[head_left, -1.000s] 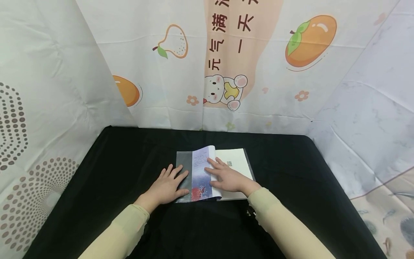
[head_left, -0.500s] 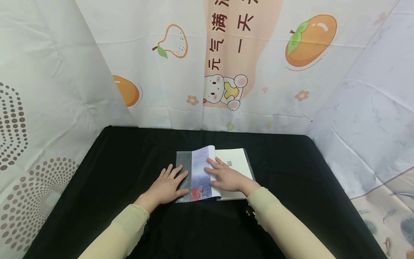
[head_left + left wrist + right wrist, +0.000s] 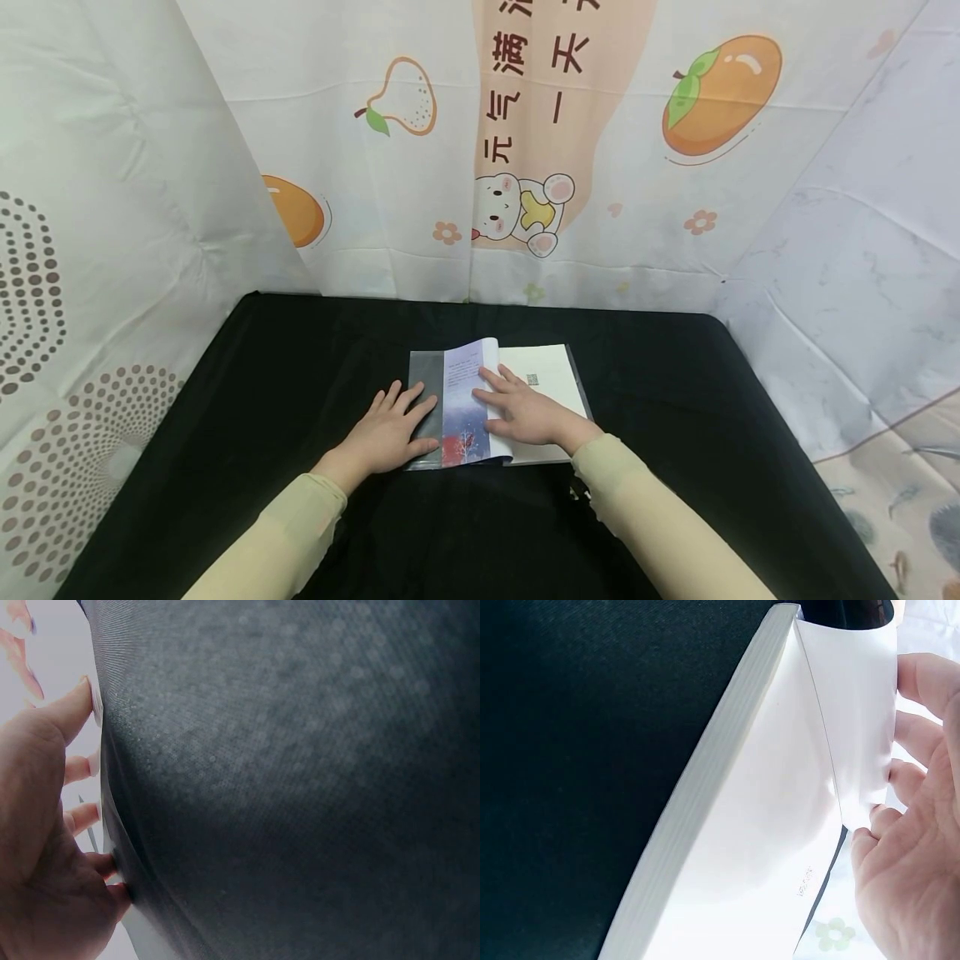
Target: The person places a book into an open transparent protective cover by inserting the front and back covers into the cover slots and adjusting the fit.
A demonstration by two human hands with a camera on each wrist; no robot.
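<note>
A book (image 3: 555, 362) lies open on the black cloth, its white page with a small square code showing at right. Its purple cover (image 3: 463, 404), printed with red and white trees, bends over to the left. Clear plastic sheet (image 3: 426, 367) extends beyond the cover's left edge. My left hand (image 3: 384, 433) rests on this plastic with spread fingers. My right hand (image 3: 528, 412) lies across the cover's bend, fingers extended and apart, pressing it. In the right wrist view, the cover (image 3: 859, 712) curves up from the thick page block (image 3: 705, 802), fingertips along its outer side.
Black cloth (image 3: 330, 350) covers the table around the book. White curtains (image 3: 420, 192) with fruit and bear prints hang behind it, and more patterned sheets (image 3: 112, 250) enclose the sides. A small dark object (image 3: 579, 490) shows by the right sleeve.
The purple cover's left edge has slid very slightly left over the plastic, along with the right hand. The left hand stays in place.
</note>
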